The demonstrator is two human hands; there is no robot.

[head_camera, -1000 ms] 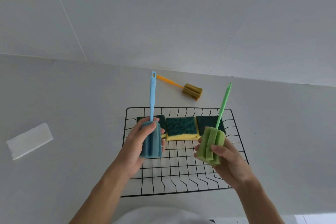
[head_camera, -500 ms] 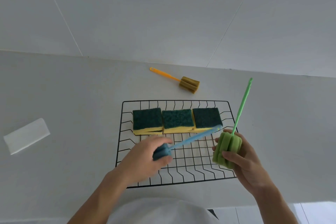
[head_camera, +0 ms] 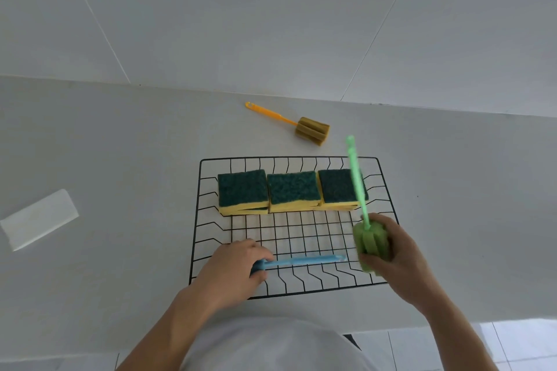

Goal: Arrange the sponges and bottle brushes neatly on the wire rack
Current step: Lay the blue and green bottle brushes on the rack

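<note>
Blue foam fills the left grip: the fingers are closed over the head of the blue brush, hiding most of it, and its handle runs out to the right, lying low along the near part of the rack. Whether the handle touches the wires cannot be told. Its tip ends just beside the right grip, which is wrapped around the foam head of the green brush at the rack's near right corner. That handle stands up and leans away from the person, blurred, crossing in front of the rightmost sponge.

Beyond both grips, three sponges sit in a row across the far part of the rack, green scouring side up over yellow foam, touching side to side: the left sponge, the middle sponge and the right sponge.

Farther out, past the rack's back edge, the orange brush lies on the grey counter, handle pointing left and away, apart from the rack. Well to the left of the left grip, a folded white cloth lies flat on the counter.
</note>
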